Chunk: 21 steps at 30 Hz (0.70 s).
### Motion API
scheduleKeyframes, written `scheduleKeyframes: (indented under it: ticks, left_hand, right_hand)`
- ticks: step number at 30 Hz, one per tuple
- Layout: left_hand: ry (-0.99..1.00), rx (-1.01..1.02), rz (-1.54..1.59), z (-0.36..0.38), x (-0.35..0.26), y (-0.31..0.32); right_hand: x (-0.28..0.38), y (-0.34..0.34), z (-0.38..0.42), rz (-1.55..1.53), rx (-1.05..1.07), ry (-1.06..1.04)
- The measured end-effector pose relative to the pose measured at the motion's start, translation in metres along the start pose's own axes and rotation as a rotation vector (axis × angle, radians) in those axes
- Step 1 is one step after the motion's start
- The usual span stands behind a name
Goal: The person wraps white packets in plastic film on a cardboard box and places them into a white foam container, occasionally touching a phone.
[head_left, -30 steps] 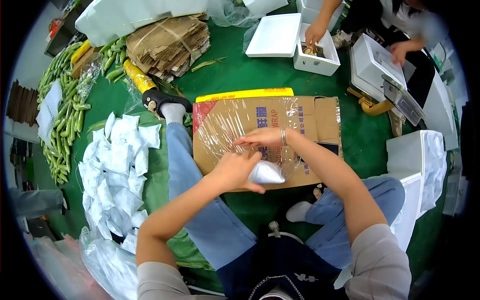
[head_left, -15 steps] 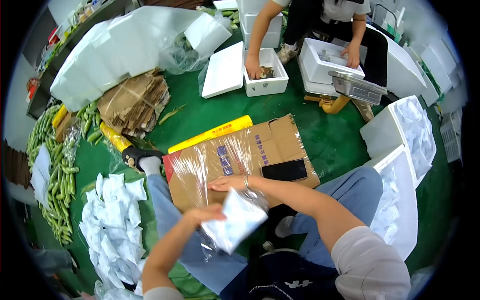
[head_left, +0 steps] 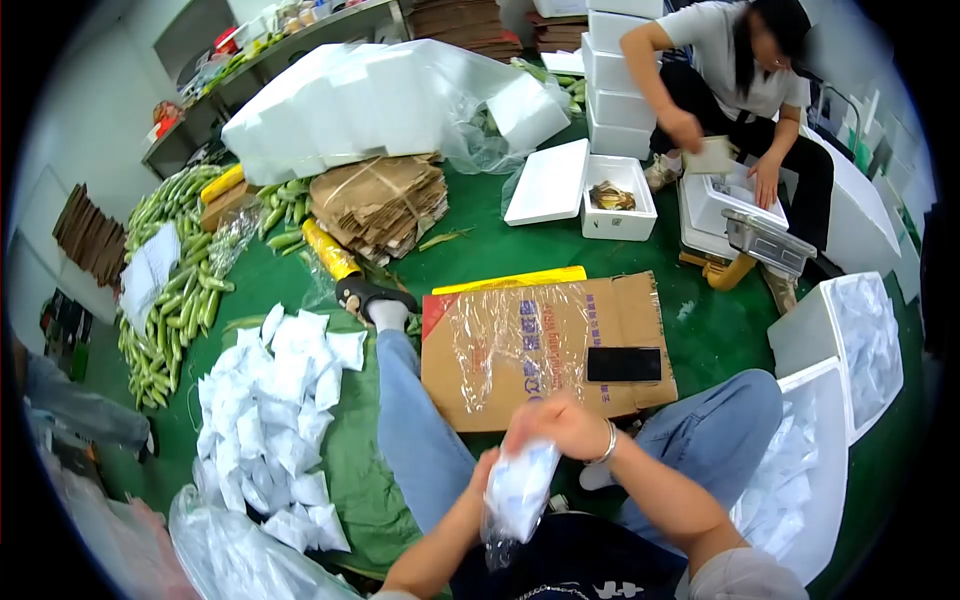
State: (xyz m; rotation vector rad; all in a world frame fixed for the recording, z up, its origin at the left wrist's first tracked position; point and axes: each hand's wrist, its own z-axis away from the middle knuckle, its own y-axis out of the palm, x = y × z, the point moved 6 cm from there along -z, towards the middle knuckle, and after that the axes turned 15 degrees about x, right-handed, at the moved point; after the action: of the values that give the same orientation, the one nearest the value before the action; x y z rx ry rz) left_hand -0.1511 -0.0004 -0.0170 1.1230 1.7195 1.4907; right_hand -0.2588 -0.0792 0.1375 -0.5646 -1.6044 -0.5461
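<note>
A white ice pack (head_left: 524,490), with clear cling film hanging from its lower end, is held above my lap. My left hand (head_left: 484,474) grips its left edge. My right hand (head_left: 562,426), slightly blurred, is closed over its top end, and its fingertips are partly hidden. Just beyond my hands lies a flat cardboard box (head_left: 510,400) with cling film (head_left: 490,335) spread over its top. A black phone (head_left: 624,365) rests on the right side of the box. Along its far edge is a yellow roll (head_left: 510,280).
White packs (head_left: 265,410) are heaped on the left. Foam boxes (head_left: 840,470) of similar packs stand at right. Green corn cobs (head_left: 180,320) and stacked cardboard (head_left: 380,205) lie farther left. A co-worker (head_left: 745,90) sits opposite, beside a scale (head_left: 765,240) and an open foam box (head_left: 620,225).
The pack has been drawn off the box towards my body and turned more upright. My right hand has left the film and closed on the pack. The co-worker's hand has left the open foam box.
</note>
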Motion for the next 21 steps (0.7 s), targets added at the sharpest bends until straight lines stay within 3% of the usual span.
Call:
scheduleKeyframes:
  ticks: [1,2,3,5,7,9,10,11,13,15,16,17,18,19,20,21]
  left_hand:
    - [0.179,-0.253,-0.077,-0.007,-0.002,0.016]
    - [0.025,-0.418,-0.308,-0.009,-0.018,-0.005]
    - [-0.008,-0.673,-0.616,-0.023,-0.019,0.039]
    - [-0.022,-0.704,-0.896,-0.031,-0.009,0.072]
    - [0.007,-0.646,-1.033,-0.019,-0.004,0.061]
    - [0.198,-0.858,-2.210,0.000,-0.003,0.120]
    - [0.039,-0.705,-2.325,-0.009,0.007,0.141]
    - [0.003,-0.507,-2.220,-0.021,0.025,0.148]
    - [0.102,-0.714,-2.472,-0.013,0.045,0.139]
    - [0.732,-0.776,-2.356,0.001,0.030,0.115]
    - [0.872,-0.865,-1.896,0.010,0.013,0.088]
    - [0.892,-0.992,-1.997,0.015,-0.007,0.076]
    - [0.822,-1.188,-1.499,0.022,-0.037,0.044]
    - [0.876,-1.000,-0.955,0.010,-0.049,0.028]
    - [0.801,-0.799,-0.816,-0.010,-0.055,0.029]
    - [0.730,-0.592,-0.681,-0.028,-0.054,0.035]
  right_hand:
    - [-0.020,-0.012,0.013,-0.140,-0.357,0.033]
    - [-0.027,-0.027,0.023,-0.189,-0.580,-0.181]
    - [-0.043,-0.041,0.030,-0.471,-0.716,-0.236]
    - [-0.090,-0.049,0.041,-0.913,-0.852,-0.274]
    - [-0.116,-0.038,0.043,-0.969,-0.844,-0.151]
    - [-0.133,-0.030,0.045,-0.973,-0.945,-0.050]
    - [-0.141,-0.025,0.044,-0.982,-1.030,0.004]
    - [-0.150,-0.017,0.050,-0.990,-1.124,0.068]
    - [-0.142,-0.012,0.043,-0.944,-1.126,0.086]
    - [-0.117,-0.011,0.040,-0.828,-1.155,0.157]
    - [-0.098,-0.011,0.038,-0.630,-1.171,0.137]
    - [-0.090,-0.010,0.035,-0.359,-1.100,0.109]
    - [-0.074,-0.004,0.028,-0.006,-0.939,0.080]
    - [-0.036,0.013,0.027,0.364,-0.737,0.145]
    - [0.003,0.033,0.032,0.817,-0.621,0.064]
    - [0.020,0.038,0.041,0.814,-0.599,0.079]
